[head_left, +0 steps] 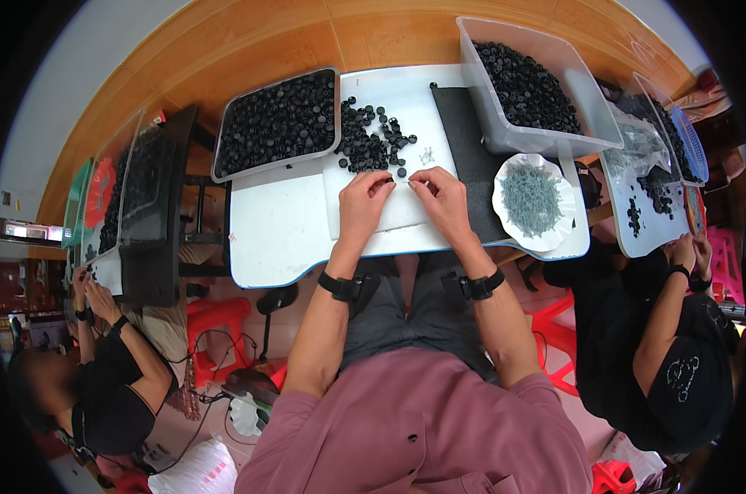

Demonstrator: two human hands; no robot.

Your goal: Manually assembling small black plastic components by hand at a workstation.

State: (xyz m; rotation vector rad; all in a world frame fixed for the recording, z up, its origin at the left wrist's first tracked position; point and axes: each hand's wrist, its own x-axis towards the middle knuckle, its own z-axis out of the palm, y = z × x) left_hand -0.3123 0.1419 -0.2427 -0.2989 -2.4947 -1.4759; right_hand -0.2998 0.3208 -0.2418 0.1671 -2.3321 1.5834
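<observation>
My left hand (363, 206) pinches a small round black cap (389, 179) between thumb and fingertips. Close beside it, my right hand (441, 202) is closed in a pinch; a tiny pale bit shows by its fingertips, too small to name. Both hands are over a white board (402, 216) on the white table. Just beyond them lies a loose heap of black caps (369, 144), with a few single ones near my fingers. Several tiny pale slivers (426, 155) lie right of the heap.
A tray (337, 115) full of black caps stands at left, a deep clear bin (505, 138) of them at back right. A scalloped white plate (546, 240) holds small grey-green pieces on a black mat (463, 123). People work at tables on the left (130, 362) and right (628, 354).
</observation>
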